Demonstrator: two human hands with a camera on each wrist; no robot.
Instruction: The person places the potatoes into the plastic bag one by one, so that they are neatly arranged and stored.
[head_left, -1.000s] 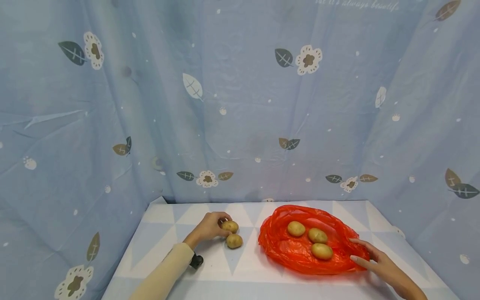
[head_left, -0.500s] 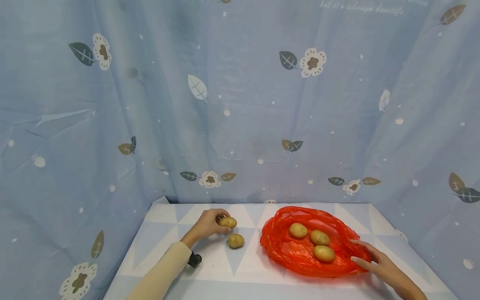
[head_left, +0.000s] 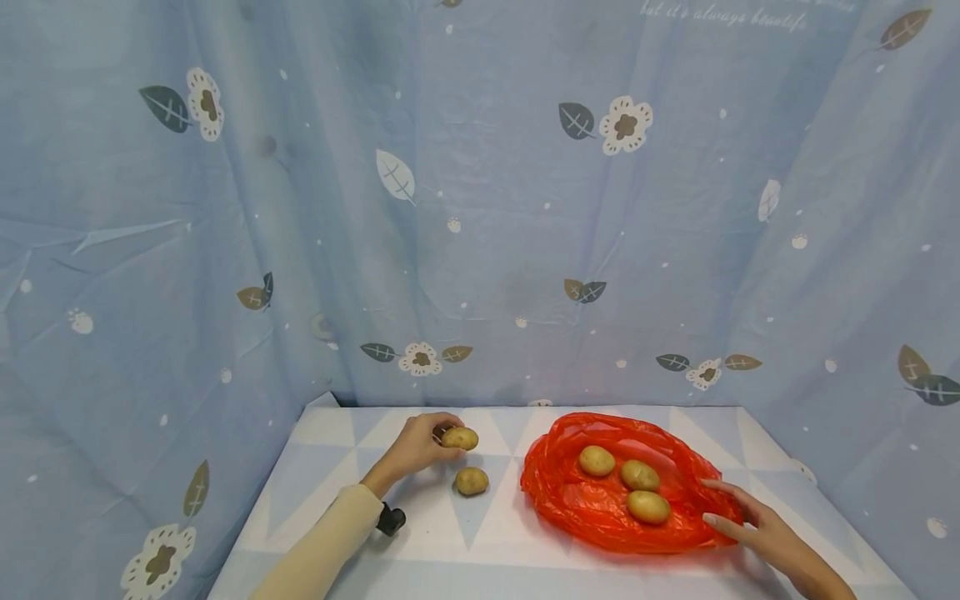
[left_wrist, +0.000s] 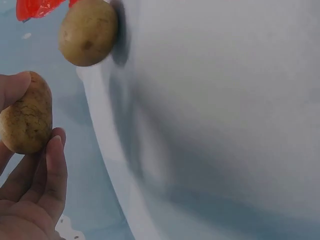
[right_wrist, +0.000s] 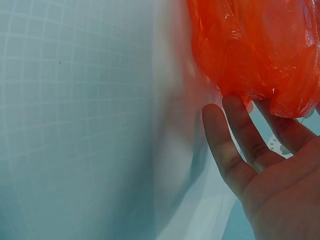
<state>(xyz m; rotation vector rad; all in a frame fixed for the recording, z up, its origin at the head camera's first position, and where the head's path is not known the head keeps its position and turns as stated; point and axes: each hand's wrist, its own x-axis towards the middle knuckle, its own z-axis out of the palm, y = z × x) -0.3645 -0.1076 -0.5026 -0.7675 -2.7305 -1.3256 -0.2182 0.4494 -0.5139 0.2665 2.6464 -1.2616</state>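
My left hand (head_left: pixel 418 445) pinches a yellow-brown potato (head_left: pixel 460 438) between thumb and fingers. The left wrist view shows the thumb on one side of this potato (left_wrist: pixel 31 117) and fingertips on the other. Just nearer to me, a second potato (head_left: pixel 472 481) lies on the table. A red plastic bag (head_left: pixel 592 504) lies spread with its mouth facing up, and three potatoes (head_left: pixel 640 476) rest inside it. At its right edge is my right hand (head_left: pixel 768 529), thumb and forefinger apart against the plastic. In the right wrist view, extended fingers (right_wrist: pixel 240 132) reach under the bag's edge.
The table (head_left: pixel 405 575) has a white and pale blue triangle-patterned cover. Behind and beside it hangs a blue curtain (head_left: pixel 487 250) with leaves and flowers. A black device (head_left: pixel 391 520) sits at my left wrist.
My left hand has raised its potato away from the second one, slightly farther back. The right hand and the bag hold their place; the head view has shifted a little.
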